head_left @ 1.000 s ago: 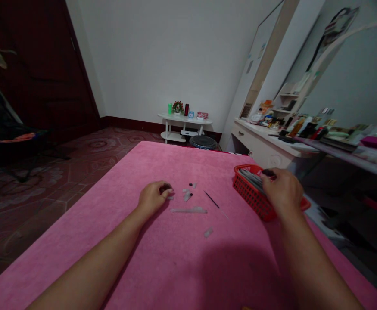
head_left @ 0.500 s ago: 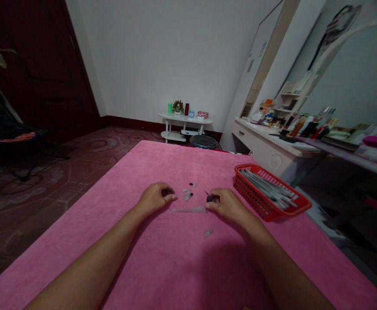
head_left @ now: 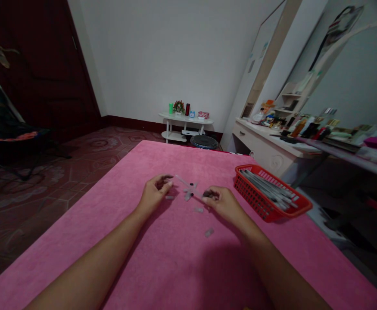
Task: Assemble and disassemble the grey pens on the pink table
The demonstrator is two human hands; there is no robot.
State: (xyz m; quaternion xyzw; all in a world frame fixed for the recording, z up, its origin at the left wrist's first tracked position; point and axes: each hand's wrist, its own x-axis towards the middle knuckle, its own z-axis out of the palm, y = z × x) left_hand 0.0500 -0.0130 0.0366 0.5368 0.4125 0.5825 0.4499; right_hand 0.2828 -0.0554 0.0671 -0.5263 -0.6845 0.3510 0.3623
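Observation:
My left hand (head_left: 155, 192) rests on the pink cloth (head_left: 162, 267) with its fingers curled in a loose pinch; what it holds is too small and dark to name. My right hand (head_left: 223, 203) is closed on one end of a thin clear tube (head_left: 184, 181), which slants up and to the left, its free tip close to my left fingertips. Between and below the hands lie several small clear and dark pieces (head_left: 198, 209), one of them (head_left: 208, 232) nearer to me.
A red mesh basket (head_left: 259, 206) of grey tubes stands right of my right hand, near the table's right edge. Beyond it is a dresser (head_left: 266, 146) crowded with bottles. A small white shelf table (head_left: 185, 122) stands by the far wall, and a dark chair (head_left: 4, 137) at left.
My right hand came back from the red basket to the middle of the cloth. It took the clear tube that lay flat there and lifted it toward my left hand. My left hand's fingers loosened slightly.

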